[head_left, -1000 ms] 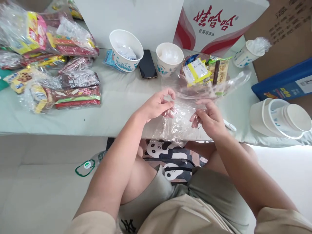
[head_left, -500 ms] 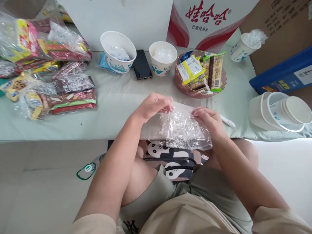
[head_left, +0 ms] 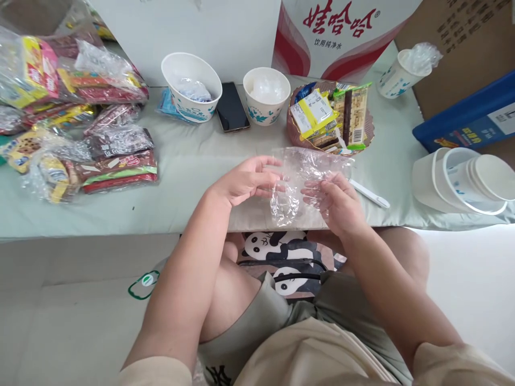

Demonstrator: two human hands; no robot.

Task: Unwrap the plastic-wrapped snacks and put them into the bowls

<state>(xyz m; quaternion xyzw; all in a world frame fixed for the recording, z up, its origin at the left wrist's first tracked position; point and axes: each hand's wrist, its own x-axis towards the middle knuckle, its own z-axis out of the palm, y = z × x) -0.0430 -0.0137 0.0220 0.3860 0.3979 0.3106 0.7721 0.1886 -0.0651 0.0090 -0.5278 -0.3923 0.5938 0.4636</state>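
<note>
A crinkled clear plastic bag (head_left: 300, 166) is held above the front part of the table. My right hand (head_left: 340, 203) grips it, the thumb pressed over the plastic and the fingers showing through or behind it. At the bag's left side, my left hand (head_left: 251, 179) has its fingers stretched apart; they touch or nearly touch the film. A white plastic handle-like utensil (head_left: 370, 194) lies just right of my right hand. Behind the bag stands a pinkish-brown basket (head_left: 298, 136) filled with wrapped snack bars.
Wrapped snacks (head_left: 116, 166) pile up at left. Toward the back are a large paper bowl (head_left: 197, 110), a phone (head_left: 233, 110), a paper cup (head_left: 263, 112) and another cup (head_left: 392, 78) stuffed with plastic. White tubs (head_left: 426, 179) and a blue box (head_left: 454, 126) stand at right.
The bag has risen and spread toward the basket, its lower part no longer hanging over the table's edge. My left fingers have opened from a pinch; my right hand has turned, thumb on top.
</note>
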